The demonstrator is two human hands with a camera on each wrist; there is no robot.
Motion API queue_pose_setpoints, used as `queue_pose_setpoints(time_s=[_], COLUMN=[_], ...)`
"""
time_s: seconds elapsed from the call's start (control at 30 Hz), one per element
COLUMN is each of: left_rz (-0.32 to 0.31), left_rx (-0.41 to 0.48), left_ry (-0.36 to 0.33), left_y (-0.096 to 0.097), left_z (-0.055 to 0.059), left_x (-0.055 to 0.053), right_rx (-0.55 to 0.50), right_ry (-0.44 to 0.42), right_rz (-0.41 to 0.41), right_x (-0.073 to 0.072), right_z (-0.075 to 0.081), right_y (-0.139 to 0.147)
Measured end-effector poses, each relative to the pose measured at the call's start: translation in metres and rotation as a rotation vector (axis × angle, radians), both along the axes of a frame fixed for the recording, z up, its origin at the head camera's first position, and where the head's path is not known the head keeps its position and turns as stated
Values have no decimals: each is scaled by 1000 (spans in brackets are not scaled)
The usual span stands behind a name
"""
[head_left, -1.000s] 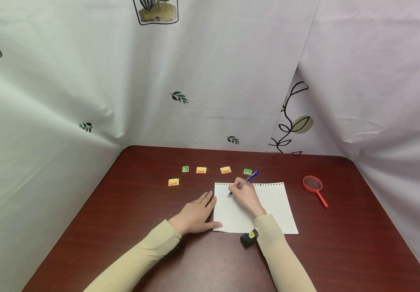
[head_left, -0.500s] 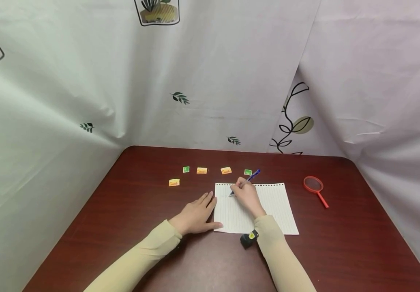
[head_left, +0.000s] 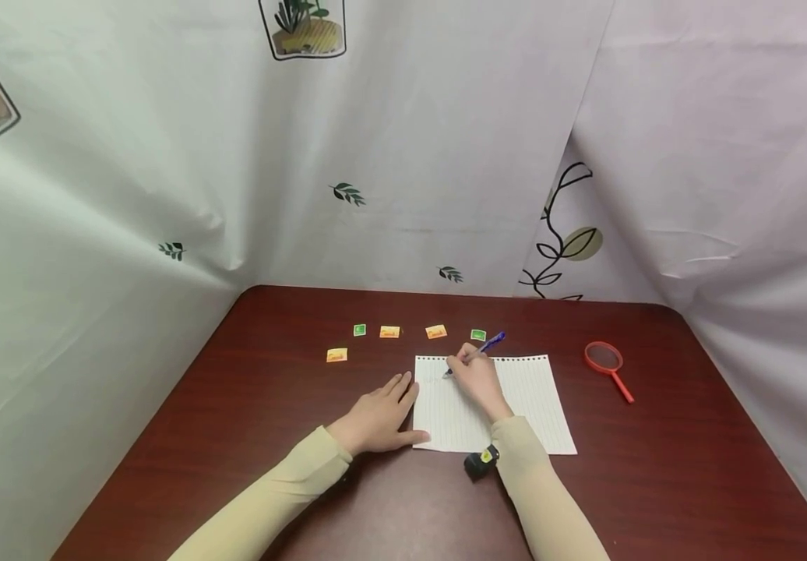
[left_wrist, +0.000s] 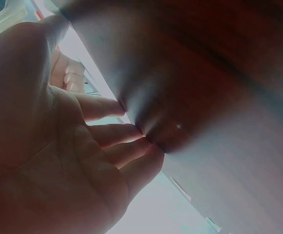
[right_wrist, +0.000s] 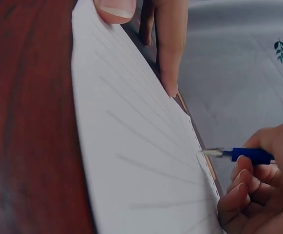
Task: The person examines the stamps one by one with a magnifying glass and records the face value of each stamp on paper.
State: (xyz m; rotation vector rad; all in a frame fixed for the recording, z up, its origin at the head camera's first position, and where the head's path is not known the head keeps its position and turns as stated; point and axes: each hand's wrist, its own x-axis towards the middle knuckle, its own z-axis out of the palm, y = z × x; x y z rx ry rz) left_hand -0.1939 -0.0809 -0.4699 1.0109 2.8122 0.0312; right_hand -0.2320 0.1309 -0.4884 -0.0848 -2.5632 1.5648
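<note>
A white lined sheet of paper (head_left: 537, 409) with punched holes along its far edge lies on the dark red-brown table. My right hand (head_left: 479, 386) pinches a blue pen (head_left: 495, 340), whose tip is on the sheet's upper left part. In the right wrist view the pen (right_wrist: 252, 155) points left from my curled fingers, its tip at the paper. Faint marks may be near the tip, too small to read. At the sheet's left edge rests my left hand (head_left: 378, 417), fingers extended and thumb on the near left corner. The left wrist view shows its palm (left_wrist: 58, 146) from below.
Beyond the paper lie small orange stickers (head_left: 389, 332) and green stickers (head_left: 359, 330). A red magnifying glass (head_left: 604, 358) lies to the right. Something black (head_left: 479, 464) is at my right wrist. A white patterned cloth (head_left: 403, 156) hangs behind the table.
The pen and my right hand have shifted slightly right across the paper. My left hand keeps its place on the sheet's edge. The head view has tilted a little upward.
</note>
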Motion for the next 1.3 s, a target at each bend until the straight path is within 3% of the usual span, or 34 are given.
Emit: queue_pose_setpoints(time_s=[0.17,0.5,0.73,1.07,1.3], left_rz=[4,3,-2,-2,10], left_rx=[-4,6,8,13,18], left_ry=[-8,-6,-3,-2,-8], left_y=[1,1,1,-2,-1], left_z=[-3,-2,-1,-2,0], left_x=[2,1,-1,1,1], right_rx=[-13,-57,-97,39,235], right_ry=[-19,-68,21,222,296], right_rz=[-32,44,65,103,93], right_x=[1,1,3,11,16], right_z=[-1,5,11,17,20], right_y=[4,11,19,25,33])
